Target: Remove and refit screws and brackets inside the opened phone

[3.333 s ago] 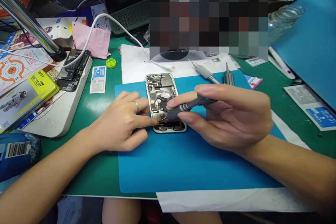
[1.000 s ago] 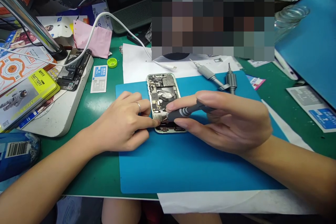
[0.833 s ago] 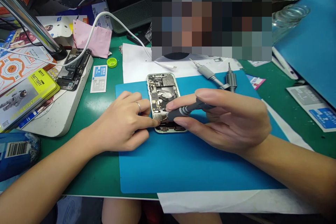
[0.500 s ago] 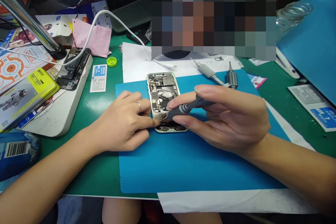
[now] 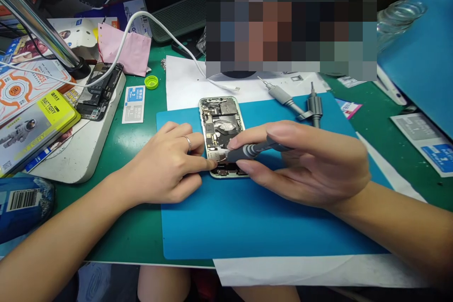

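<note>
An opened smartphone [image 5: 226,125] lies face up on the blue mat [image 5: 247,226], its circuit board and inner parts bare. At its lower left edge is my left hand [image 5: 173,163], a ring on one finger. One fingertip presses on the phone's lower left part while the other fingers are curled against its side. My right hand [image 5: 318,160] pinches a dark grey screwdriver [image 5: 255,150] between thumb and fingers, tilted over the lower half of the phone. The fingers and handle hide the lower right of the phone, and the driver's tip is hard to make out.
Two more grey screwdrivers, one of them this upright-pointing driver [image 5: 314,104], lie behind my right hand. A white cable [image 5: 170,33] arches over the left side. Another opened phone [image 5: 99,92] rests on a white lamp base [image 5: 85,160], beside a yellow battery box [image 5: 38,127]. A green cap [image 5: 151,82] sits nearby.
The whole view has shifted slightly. Both hands keep almost the same position at the phone, with the screwdriver still in my right hand.
</note>
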`<state>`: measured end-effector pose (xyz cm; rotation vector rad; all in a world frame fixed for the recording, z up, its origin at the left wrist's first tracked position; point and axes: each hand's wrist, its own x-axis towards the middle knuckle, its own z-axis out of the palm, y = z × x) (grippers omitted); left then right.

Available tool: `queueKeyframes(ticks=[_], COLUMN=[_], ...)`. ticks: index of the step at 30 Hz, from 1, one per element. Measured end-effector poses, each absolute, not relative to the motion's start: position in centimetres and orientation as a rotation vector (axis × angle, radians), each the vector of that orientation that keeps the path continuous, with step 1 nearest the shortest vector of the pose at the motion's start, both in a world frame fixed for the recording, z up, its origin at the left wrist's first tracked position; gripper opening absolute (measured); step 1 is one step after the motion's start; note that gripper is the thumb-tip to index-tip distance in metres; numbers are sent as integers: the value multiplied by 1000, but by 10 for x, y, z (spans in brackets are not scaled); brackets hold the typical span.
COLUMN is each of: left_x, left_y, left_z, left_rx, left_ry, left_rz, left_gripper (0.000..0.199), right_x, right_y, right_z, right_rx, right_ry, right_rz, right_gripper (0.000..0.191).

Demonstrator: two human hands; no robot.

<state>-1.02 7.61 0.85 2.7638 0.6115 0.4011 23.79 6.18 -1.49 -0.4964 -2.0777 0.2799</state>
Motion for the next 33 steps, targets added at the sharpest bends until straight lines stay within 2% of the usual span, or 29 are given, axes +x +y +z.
queueKeyframes(ticks=[3, 10, 13, 18, 28, 33], left_x=[-10, -10, -10, -9, -9, -9], left_y=[76, 76, 77, 77, 75, 75], left_z=[9, 9, 9, 9, 14, 13], left_rx=[2769, 2774, 2780, 2839, 2929, 2930], left_ry=[611, 614, 611, 593, 565, 575], left_rz=[406, 392, 397, 398, 404, 393], left_gripper=[34, 34, 35, 33, 31, 30], right_x=[237, 237, 237, 237, 236, 236], right_y=[62, 61, 63, 65, 63, 66], right_z=[-16, -21, -19, -14, -14, -13], right_rx=[-493, -435, -416, -437, -540, -454], right_ry=[-2079, -2033, -2082, -2082, -2064, -2082], right_rz=[239, 426, 366, 221, 186, 205], right_gripper=[88, 78, 82, 79, 80, 82])
